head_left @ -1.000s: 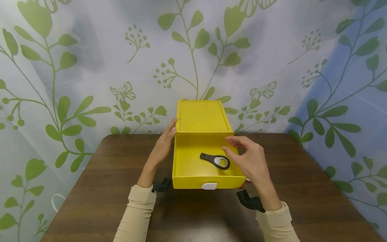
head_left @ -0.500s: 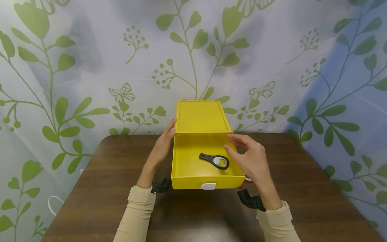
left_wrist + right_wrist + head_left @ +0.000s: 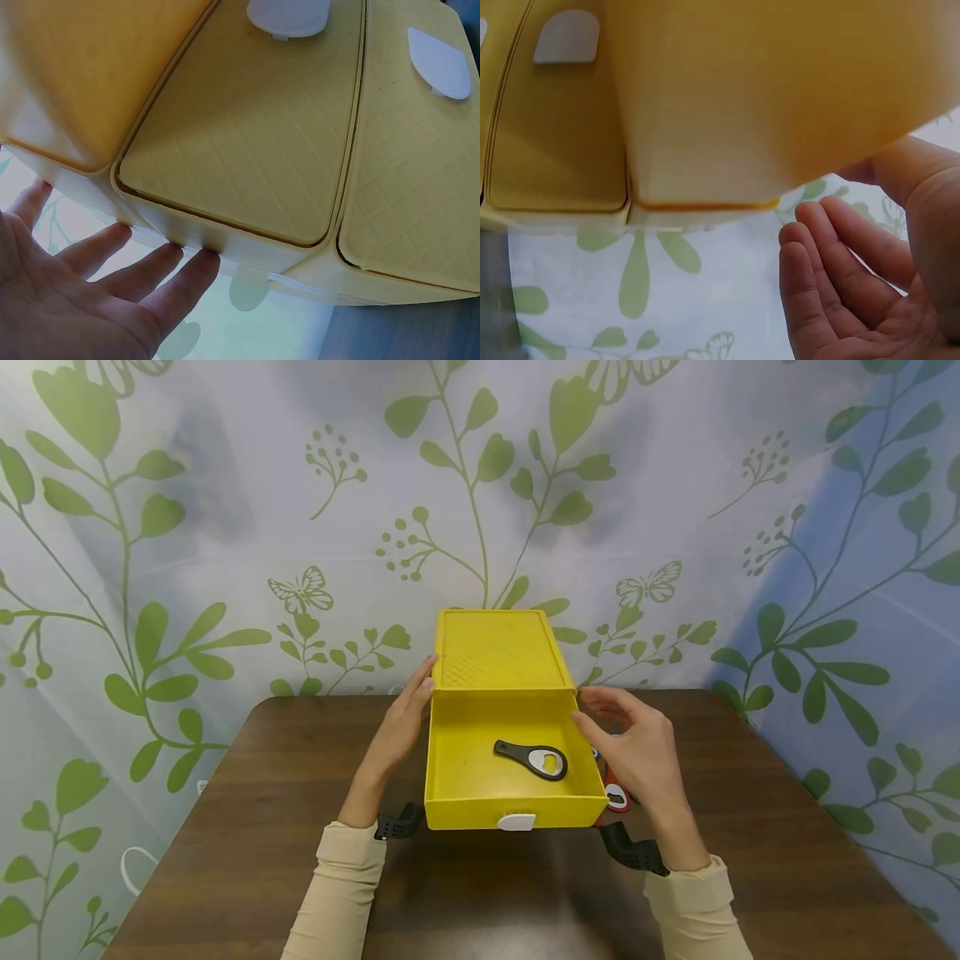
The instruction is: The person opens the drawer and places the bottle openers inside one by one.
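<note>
The right hand (image 3: 636,745) has been drawn from over the drawer (image 3: 468,814) to just outside its right wall, thumb apart from fingers, nothing held; a red item (image 3: 618,799) is further uncovered. The drawer, with the opener (image 3: 532,760) inside, seems unobstructed. The cabinet (image 3: 504,649) is touched by the left hand (image 3: 397,731), fingers spread.
</note>
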Tool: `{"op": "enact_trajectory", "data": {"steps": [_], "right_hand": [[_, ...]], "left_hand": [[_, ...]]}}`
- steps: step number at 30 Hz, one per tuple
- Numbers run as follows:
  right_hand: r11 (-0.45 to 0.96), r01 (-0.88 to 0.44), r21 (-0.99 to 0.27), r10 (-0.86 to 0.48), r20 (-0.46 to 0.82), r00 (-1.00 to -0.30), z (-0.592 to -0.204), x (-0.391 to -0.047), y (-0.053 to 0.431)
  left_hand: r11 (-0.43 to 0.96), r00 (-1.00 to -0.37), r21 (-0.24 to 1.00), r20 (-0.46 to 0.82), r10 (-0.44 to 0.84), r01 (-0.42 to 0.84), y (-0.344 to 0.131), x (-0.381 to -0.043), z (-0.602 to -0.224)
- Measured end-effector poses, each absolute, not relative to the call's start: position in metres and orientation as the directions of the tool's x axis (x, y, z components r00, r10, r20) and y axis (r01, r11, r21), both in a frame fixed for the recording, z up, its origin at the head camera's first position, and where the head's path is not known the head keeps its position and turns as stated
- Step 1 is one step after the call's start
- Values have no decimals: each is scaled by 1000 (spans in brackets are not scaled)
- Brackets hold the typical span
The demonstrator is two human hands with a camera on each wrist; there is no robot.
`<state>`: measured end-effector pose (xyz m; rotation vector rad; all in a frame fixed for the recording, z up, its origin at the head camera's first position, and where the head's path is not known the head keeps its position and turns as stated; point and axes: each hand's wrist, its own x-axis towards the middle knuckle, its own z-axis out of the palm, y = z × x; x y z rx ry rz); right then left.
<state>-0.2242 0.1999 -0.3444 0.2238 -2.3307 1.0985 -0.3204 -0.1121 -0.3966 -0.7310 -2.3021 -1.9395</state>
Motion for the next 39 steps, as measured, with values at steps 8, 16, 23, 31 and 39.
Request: {"op": "enact_trajectory", "data": {"steps": [8,16,23,31,39], "right_hand": [[666,-321,-673,139,536,-833,-350,-231,215],[684,-261,-682,186,508,-841,-356,-238,231],[693,-183,-698,215,441,-871,-367,-247,241],[690,-149,-709,226,406,-886,-385,-259,253],[723,-99,-684,234,377,-896,-402,-267,265]], "left_hand": [[94,-887,922,329,322,376,-112,-321,-398],[87,-888,924,327,322,372,-112,-319,-396],[91,-890,924,326,320,371,-111,-318,-395],[87,-884,922,330,332,377,-112,-319,-396],[81,-881,921,336,334,382,-112,-318,-396]]}}
